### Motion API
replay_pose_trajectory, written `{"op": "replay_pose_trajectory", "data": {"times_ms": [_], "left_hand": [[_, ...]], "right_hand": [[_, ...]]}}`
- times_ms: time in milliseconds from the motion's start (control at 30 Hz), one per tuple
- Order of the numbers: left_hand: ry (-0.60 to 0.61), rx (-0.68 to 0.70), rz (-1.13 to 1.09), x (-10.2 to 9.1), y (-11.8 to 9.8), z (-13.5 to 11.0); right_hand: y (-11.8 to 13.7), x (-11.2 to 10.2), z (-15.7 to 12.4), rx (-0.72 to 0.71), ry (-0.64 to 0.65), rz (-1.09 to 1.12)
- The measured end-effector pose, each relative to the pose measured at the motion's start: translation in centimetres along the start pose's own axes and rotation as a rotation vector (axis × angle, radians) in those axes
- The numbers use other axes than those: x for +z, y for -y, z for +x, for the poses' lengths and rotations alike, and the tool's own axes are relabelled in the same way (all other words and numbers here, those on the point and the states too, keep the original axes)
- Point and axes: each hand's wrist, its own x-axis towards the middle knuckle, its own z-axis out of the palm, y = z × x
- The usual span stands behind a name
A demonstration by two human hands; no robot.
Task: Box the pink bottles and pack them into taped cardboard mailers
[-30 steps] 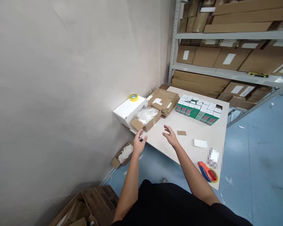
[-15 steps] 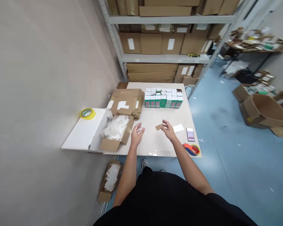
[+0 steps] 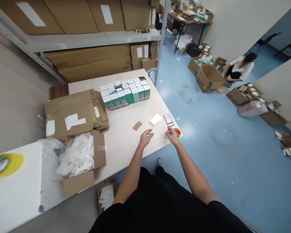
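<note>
My left hand [image 3: 146, 138] hovers over the front of the table, fingers apart and holding nothing. My right hand [image 3: 172, 136] is over the red and blue tape dispenser [image 3: 177, 131] with its yellow roll, at the table's front right corner. Its thumb and fingers look parted around the handle, and part of the dispenser is hidden behind them. Just beyond lies a phone [image 3: 169, 120] with a lit screen. A white card [image 3: 155, 119] and a small brown cardboard piece [image 3: 137, 125] lie flat on the table, ahead of my left hand.
Green and white boxes [image 3: 126, 94] stand in rows at the back. Flattened cartons [image 3: 87, 97] and an open carton of white plastic bags [image 3: 100, 152] occupy the left. A yellow tape roll [image 3: 5, 165] lies farther left. Shelving [image 3: 87, 40] stands behind; a person [image 3: 243, 69] sits among cartons.
My view has turned right and come closer to the table. My right hand has moved from near the cardboard piece to the tape dispenser. My left hand remains empty.
</note>
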Motion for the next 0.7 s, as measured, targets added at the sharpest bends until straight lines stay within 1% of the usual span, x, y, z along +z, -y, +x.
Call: {"op": "replay_pose_trajectory", "data": {"times_ms": [67, 133, 233, 333, 400, 500, 567, 633, 700], "left_hand": [[0.057, -0.027, 0.026, 2.9, 1.3, 0.2], [0.115, -0.083, 0.062, 5.6, 2.8, 0.0], [0.192, -0.199, 0.118, 9.0, 5.2, -1.0], [0.201, -0.265, 0.114, 11.4, 7.3, -2.8], [0.184, -0.286, 0.115, 12.4, 8.2, -4.0], [0.164, -0.324, 0.160, 13.0, 8.6, -5.1], [0.154, -0.345, 0.202, 13.1, 8.2, -5.1], [0.140, -0.351, 0.243, 13.0, 7.5, -4.5], [0.125, -0.329, 0.281, 12.9, 6.3, -3.5]], "right_hand": [[-2.3, -2.0, 0.6, 0.057, -0.050, -0.049], [-4.3, -3.9, 1.5, 0.085, -0.071, -0.097], [-7.0, -6.1, 3.4, 0.098, -0.057, -0.172], [-9.3, -7.3, 5.2, 0.119, 0.009, -0.276], [-10.5, -7.5, 6.0, 0.095, 0.102, -0.317], [-11.8, -7.1, 6.8, 0.036, 0.226, -0.370], [-12.1, -6.7, 7.2, 0.043, 0.280, -0.501], [-12.0, -6.4, 7.6, 0.070, 0.326, -0.622], [-11.5, -6.6, 7.9, 0.073, 0.363, -0.650]]}}
